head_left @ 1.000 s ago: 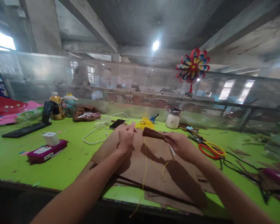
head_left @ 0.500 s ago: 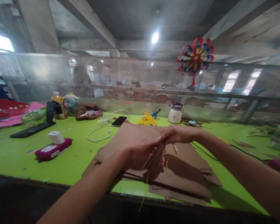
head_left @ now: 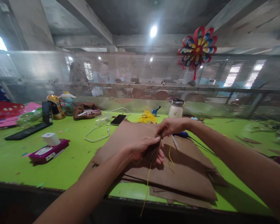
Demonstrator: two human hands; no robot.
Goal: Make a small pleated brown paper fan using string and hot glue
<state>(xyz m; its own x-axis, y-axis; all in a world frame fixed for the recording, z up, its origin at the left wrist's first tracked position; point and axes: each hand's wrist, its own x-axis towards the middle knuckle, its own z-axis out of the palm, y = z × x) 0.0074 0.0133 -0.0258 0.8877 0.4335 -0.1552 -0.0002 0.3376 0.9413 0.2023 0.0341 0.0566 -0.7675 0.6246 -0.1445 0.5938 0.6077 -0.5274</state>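
A small bundle of brown paper strips (head_left: 152, 153) is held above large brown paper sheets (head_left: 177, 174) on the green table. My left hand (head_left: 142, 147) wraps round the bundle from the left, its thumb on top and its fingertips showing beyond the right side. With fingers pinched, my right hand (head_left: 169, 127) grips the bundle's upper end. A yellow string (head_left: 147, 189) hangs from the lower end past the table's front edge. Another yellow thread (head_left: 170, 155) lies on the sheets. Just beyond my right hand, a blue-handled tool (head_left: 182, 134) with a black cord is partly hidden.
A purple power strip (head_left: 49, 152) with a white plug stands left. Behind the sheets are a white cable (head_left: 96, 140), a phone (head_left: 118, 119), yellow thread (head_left: 147, 117) and a white jar (head_left: 176, 109). A perforated metal screen (head_left: 130, 74) borders the table's back; a paper flower (head_left: 198, 49) hangs there.
The bundle has turned and its strips now fan out more inside my left hand. My right hand has shifted slightly left. More of the blue-handled tool shows. The camera view has moved a little.
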